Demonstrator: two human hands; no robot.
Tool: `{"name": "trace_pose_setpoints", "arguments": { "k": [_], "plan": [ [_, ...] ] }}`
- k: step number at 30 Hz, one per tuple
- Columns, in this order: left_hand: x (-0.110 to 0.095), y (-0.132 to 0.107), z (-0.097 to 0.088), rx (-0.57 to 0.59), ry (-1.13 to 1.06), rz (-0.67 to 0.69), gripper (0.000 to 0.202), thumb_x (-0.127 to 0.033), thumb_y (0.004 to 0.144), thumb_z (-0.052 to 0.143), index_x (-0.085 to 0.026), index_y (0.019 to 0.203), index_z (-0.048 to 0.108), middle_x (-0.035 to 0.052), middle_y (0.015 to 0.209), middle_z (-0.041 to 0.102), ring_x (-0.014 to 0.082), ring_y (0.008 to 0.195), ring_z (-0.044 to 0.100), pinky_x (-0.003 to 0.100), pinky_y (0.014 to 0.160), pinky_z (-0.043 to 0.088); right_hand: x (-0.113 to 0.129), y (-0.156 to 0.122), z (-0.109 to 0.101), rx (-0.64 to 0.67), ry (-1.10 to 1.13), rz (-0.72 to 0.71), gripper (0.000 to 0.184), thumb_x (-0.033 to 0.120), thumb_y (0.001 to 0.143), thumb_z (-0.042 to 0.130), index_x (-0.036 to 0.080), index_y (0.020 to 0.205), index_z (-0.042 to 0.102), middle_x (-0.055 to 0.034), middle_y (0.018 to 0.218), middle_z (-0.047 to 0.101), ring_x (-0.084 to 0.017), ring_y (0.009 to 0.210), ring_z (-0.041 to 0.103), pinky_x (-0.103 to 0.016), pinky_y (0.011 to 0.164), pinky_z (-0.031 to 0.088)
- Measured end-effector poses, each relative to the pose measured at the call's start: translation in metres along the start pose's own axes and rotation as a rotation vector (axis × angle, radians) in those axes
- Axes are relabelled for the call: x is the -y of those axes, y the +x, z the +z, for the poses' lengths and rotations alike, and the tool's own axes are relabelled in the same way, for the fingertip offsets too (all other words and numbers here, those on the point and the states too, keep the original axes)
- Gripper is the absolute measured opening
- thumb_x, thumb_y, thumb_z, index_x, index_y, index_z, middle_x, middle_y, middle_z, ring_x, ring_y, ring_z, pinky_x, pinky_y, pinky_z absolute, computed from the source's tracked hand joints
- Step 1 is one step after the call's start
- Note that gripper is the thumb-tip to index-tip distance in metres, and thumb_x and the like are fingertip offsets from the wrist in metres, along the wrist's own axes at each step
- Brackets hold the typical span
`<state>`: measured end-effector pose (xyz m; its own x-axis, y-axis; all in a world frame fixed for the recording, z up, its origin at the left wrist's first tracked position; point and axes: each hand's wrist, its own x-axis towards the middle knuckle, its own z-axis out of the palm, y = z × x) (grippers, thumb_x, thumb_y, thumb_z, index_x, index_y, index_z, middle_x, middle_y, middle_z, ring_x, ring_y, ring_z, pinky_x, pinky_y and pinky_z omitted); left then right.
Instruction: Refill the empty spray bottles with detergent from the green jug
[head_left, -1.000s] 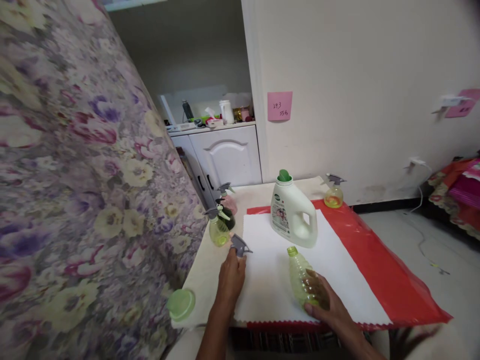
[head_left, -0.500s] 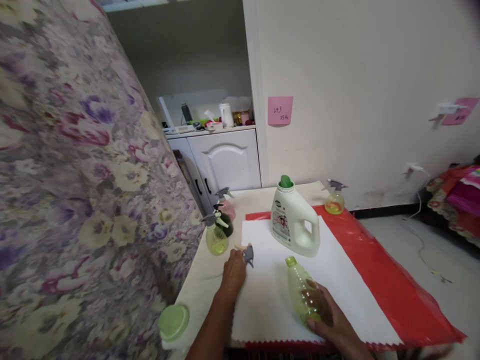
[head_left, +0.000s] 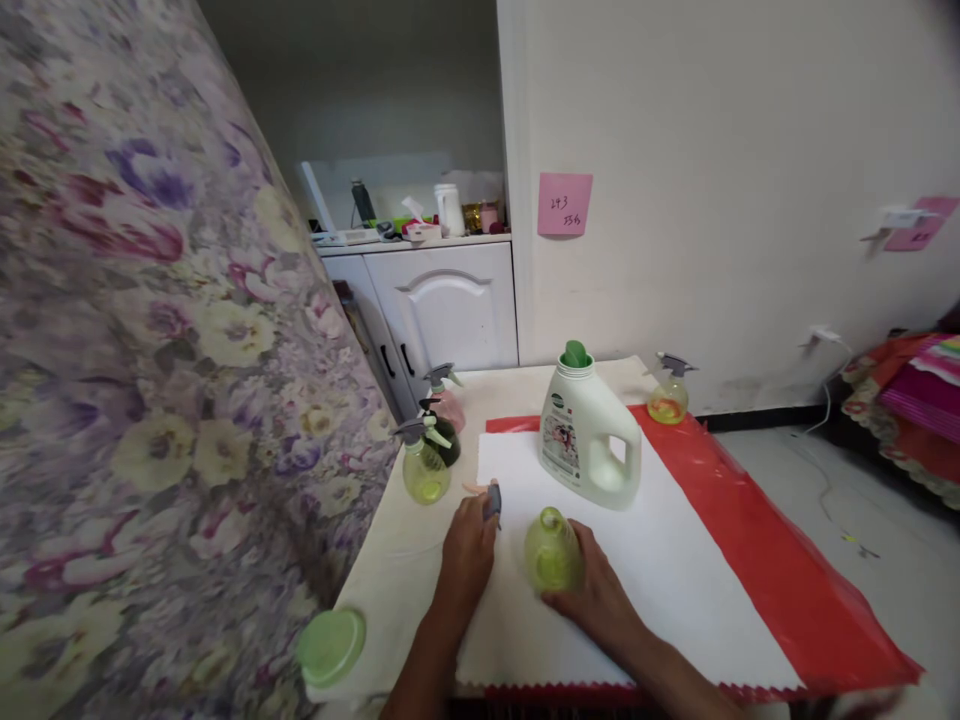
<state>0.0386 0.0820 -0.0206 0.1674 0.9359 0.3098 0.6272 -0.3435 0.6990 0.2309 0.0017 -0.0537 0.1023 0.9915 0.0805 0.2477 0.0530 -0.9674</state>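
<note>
My left hand (head_left: 469, 545) is closed around a grey and peach trigger spray head (head_left: 493, 500), above the left part of the white sheet (head_left: 540, 655). A thin pale tube trails to the left of that hand. Wrapped around the right side of a see-through yellow-green bottle (head_left: 553, 560) is my right hand (head_left: 592, 585). The bottle's uncapped mouth tilts toward me. Behind it stands a large pale green detergent jug (head_left: 581, 440) with its neck uncovered and a green spout showing.
Spray bottles in yellow-green (head_left: 426, 472), black (head_left: 446, 438) and pink (head_left: 448, 405) stand at the table's left edge. Another spray bottle (head_left: 667, 402) is at the back right. A green round lid (head_left: 331, 645) lies front left, beside the floral curtain (head_left: 187, 400). Red cloth (head_left: 750, 540) covers the right side.
My right hand has brought the bottle left and turned its mouth toward me, closer to the spray head. My left hand stays nearly in place with the spray head.
</note>
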Motion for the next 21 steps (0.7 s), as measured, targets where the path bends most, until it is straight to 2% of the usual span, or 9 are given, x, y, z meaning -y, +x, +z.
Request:
{"name": "trace_pose_setpoints", "arguments": {
  "k": [3,6,9,12,16,19,21],
  "plan": [
    [-0.008,-0.006,0.013,0.024,-0.192,-0.024,0.027,-0.033,0.089,0.048,-0.022,0.107,0.066,0.0111,0.107,0.069,0.0259,0.102,0.063,0.040,0.093,0.045,-0.012,0.003,0.005,-0.028,-0.097,0.002,0.079,0.020,0.057,0.076,0.023,0.128,0.042,-0.0097,0.128,0.053,-0.032,0.124,0.046,-0.046,0.108,0.033],
    [-0.013,-0.013,0.026,0.084,-0.476,-0.078,0.034,-0.038,0.088,0.052,-0.023,0.116,0.065,0.0116,0.117,0.068,0.0278,0.111,0.060,0.045,0.099,0.042,-0.017,0.003,0.003,0.002,-0.092,-0.027,0.088,0.020,0.057,0.075,0.023,0.136,0.035,-0.0101,0.138,0.047,-0.031,0.130,0.042,-0.047,0.111,0.031],
    [-0.012,-0.022,0.036,0.195,-0.644,-0.031,0.049,-0.041,0.087,0.055,-0.024,0.133,0.053,0.0126,0.136,0.056,0.0293,0.127,0.050,0.049,0.107,0.035,-0.016,-0.002,-0.005,0.051,-0.069,-0.058,0.099,0.021,0.056,0.078,0.023,0.141,0.029,-0.0115,0.147,0.038,-0.031,0.137,0.034,-0.049,0.115,0.026],
    [-0.005,-0.031,0.045,0.231,-0.695,0.032,0.072,-0.042,0.077,0.068,-0.023,0.141,0.041,0.0149,0.144,0.047,0.0335,0.134,0.040,0.052,0.111,0.030,-0.017,-0.009,-0.025,0.021,-0.036,-0.088,0.088,0.026,0.063,0.077,0.024,0.140,0.034,-0.0106,0.147,0.039,-0.030,0.138,0.033,-0.050,0.117,0.023],
    [0.005,-0.039,0.055,0.226,-0.611,0.021,0.096,-0.034,0.060,0.083,-0.024,0.144,0.036,0.0152,0.148,0.042,0.0360,0.138,0.034,0.052,0.114,0.024,-0.021,-0.007,-0.064,-0.168,0.083,-0.104,0.056,0.036,0.081,0.066,0.025,0.130,0.044,-0.0100,0.139,0.048,-0.028,0.130,0.045,-0.049,0.113,0.033],
    [0.007,-0.042,0.062,0.200,-0.578,-0.032,0.098,-0.031,0.056,0.085,-0.025,0.142,0.038,0.0143,0.146,0.044,0.0359,0.137,0.035,0.051,0.114,0.024,-0.017,0.015,-0.092,-0.388,0.175,-0.130,0.051,0.043,0.079,0.067,0.024,0.123,0.049,-0.0118,0.132,0.053,-0.029,0.120,0.053,-0.050,0.105,0.040],
    [0.007,-0.042,0.066,0.165,-0.601,-0.069,0.096,-0.034,0.055,0.085,-0.025,0.141,0.040,0.0146,0.143,0.047,0.0367,0.135,0.038,0.052,0.113,0.026,-0.012,0.036,-0.104,-0.471,0.193,-0.154,0.052,0.045,0.077,0.069,0.023,0.120,0.050,-0.0124,0.130,0.055,-0.029,0.118,0.054,-0.049,0.102,0.043]
  ]
}}
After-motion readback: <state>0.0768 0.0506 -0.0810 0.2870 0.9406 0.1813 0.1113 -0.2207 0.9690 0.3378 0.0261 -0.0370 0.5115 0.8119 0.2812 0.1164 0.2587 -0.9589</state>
